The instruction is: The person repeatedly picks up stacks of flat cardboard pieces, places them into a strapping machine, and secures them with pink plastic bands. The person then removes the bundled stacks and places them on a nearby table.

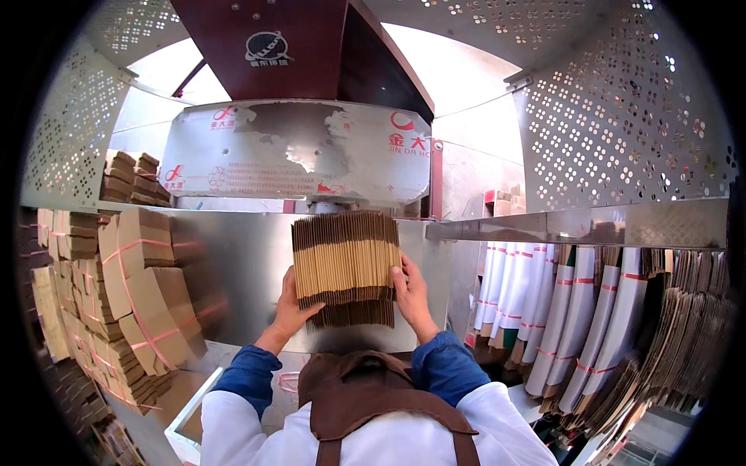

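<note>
A stack of folded brown cardboard pieces [345,264] stands on edge on the shiny metal table [241,256], its many thin layers packed side by side. My left hand [298,307] presses against its lower left side, thumb laid along the near edge. Against the right side sits my right hand [410,289], its thumb on the edge of the layers. Between them the two hands grip the stack from both ends. Fingers on the outer sides are partly hidden.
Strapped cardboard bundles [148,287] are piled on the left. Several wrapped white bundles [579,311] and loose flat cardboard [691,334] stand on the right. Beyond the stack rise a metal panel [287,155] and a dark red machine housing [272,54]. Perforated metal guards [622,116] flank it.
</note>
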The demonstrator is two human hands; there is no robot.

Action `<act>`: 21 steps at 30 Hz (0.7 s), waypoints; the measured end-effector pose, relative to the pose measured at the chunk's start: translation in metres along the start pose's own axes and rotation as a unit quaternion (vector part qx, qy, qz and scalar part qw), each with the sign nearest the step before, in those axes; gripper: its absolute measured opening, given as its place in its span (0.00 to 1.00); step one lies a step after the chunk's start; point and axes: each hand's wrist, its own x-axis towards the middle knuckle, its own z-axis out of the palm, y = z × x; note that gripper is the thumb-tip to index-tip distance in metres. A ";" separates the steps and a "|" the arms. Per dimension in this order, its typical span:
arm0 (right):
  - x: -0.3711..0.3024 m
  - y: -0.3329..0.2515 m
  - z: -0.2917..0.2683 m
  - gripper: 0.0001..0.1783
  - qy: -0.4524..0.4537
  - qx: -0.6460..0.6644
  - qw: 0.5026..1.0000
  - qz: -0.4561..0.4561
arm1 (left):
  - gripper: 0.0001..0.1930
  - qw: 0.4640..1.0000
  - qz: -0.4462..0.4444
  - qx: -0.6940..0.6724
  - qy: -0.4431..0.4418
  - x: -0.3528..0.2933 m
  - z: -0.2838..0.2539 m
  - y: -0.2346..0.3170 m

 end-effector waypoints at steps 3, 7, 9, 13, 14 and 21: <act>0.013 -0.003 -0.013 0.20 0.018 -0.008 1.000 0.008 | 0.53 1.000 0.003 -0.011 -0.008 0.016 0.013 0.015; 0.027 0.016 -0.026 0.18 0.145 0.012 0.989 0.040 | 0.54 0.998 0.035 0.041 -0.018 0.042 0.042 0.010; 0.035 0.022 -0.042 0.19 0.191 0.036 0.978 0.070 | 0.54 0.998 0.039 0.048 -0.032 0.057 0.060 0.018; 0.035 0.056 -0.069 0.21 0.231 0.248 0.937 0.088 | 0.54 0.996 0.075 0.028 -0.035 0.086 0.095 0.032; 0.027 0.061 -0.070 0.22 0.216 0.282 0.932 0.070 | 0.53 0.996 0.072 0.035 -0.038 0.085 0.093 0.031; -0.015 0.093 -0.051 0.28 0.047 -0.185 0.978 0.078 | 0.51 0.996 0.040 -0.075 0.019 0.083 0.111 0.023</act>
